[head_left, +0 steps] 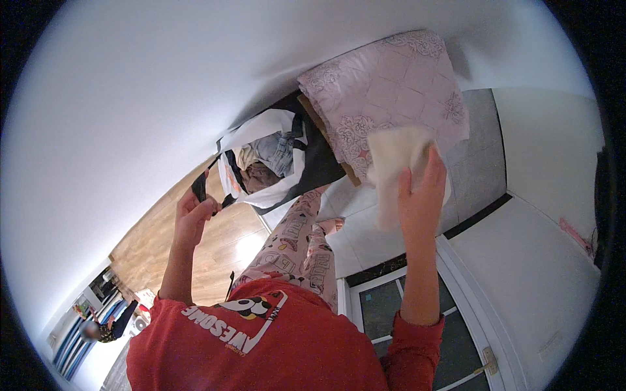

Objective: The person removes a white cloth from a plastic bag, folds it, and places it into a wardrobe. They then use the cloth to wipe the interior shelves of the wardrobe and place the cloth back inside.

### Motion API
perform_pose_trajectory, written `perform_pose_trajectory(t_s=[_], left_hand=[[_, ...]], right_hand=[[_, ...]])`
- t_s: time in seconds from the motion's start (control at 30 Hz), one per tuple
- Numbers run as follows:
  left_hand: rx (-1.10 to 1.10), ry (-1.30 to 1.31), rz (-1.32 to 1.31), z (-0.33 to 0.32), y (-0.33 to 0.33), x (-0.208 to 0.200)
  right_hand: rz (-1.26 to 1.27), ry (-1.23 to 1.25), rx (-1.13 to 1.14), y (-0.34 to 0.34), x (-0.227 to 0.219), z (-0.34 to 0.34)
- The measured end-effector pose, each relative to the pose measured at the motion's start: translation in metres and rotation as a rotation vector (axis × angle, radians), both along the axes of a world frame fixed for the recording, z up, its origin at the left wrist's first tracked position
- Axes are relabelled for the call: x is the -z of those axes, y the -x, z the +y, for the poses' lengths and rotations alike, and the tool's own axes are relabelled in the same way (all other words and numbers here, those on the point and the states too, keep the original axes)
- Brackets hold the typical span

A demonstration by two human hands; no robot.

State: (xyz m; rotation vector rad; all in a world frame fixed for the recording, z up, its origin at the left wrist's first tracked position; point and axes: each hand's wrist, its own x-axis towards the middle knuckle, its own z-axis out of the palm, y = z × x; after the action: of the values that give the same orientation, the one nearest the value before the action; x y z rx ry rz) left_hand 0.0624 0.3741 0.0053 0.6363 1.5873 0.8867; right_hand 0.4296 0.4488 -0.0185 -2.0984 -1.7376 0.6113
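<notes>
My left hand (194, 210) is closed around the black strap handle (199, 187) of a black-and-white bag (264, 124), pulling its mouth wide. Inside the bag lie folded clothes (270, 156), some blue denim, some brown and cream. Out to the right, my right hand (420, 195) grips a cream-coloured cloth (394, 153), slightly blurred, apart from the bag. Behind that cloth is a pink patterned cover (391, 85) draped over something with a brown edge; what it covers is hidden.
White wall rises behind the bag. A glass-paned door (450, 339) with a handle is at the lower right, near grey tiles (476, 150). Wooden floor (215, 241) stretches to the left. Another person (111, 329) appears far off at the lower left.
</notes>
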Motion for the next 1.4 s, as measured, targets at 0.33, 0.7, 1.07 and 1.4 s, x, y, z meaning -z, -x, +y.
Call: perform_pose_trajectory(t_s=[0.33,0.7,1.07,1.4], left_hand=[[0.137,-0.261,-0.296,0.014,0.014,-0.059],[0.127,-0.348,-0.387,0.006,0.025,-0.078],[0.121,-0.115,-0.212,0.004,0.034,-0.061],[0.209,-0.062,-0.150,-0.001,0.027,0.061]], right_hand=[[-0.010,0.529,-0.276,0.142,0.108,-0.005],[1.359,0.280,0.368,0.058,0.074,0.032],[1.461,0.204,0.228,0.070,-0.002,0.039],[0.877,0.427,0.033,0.060,0.110,0.030]])
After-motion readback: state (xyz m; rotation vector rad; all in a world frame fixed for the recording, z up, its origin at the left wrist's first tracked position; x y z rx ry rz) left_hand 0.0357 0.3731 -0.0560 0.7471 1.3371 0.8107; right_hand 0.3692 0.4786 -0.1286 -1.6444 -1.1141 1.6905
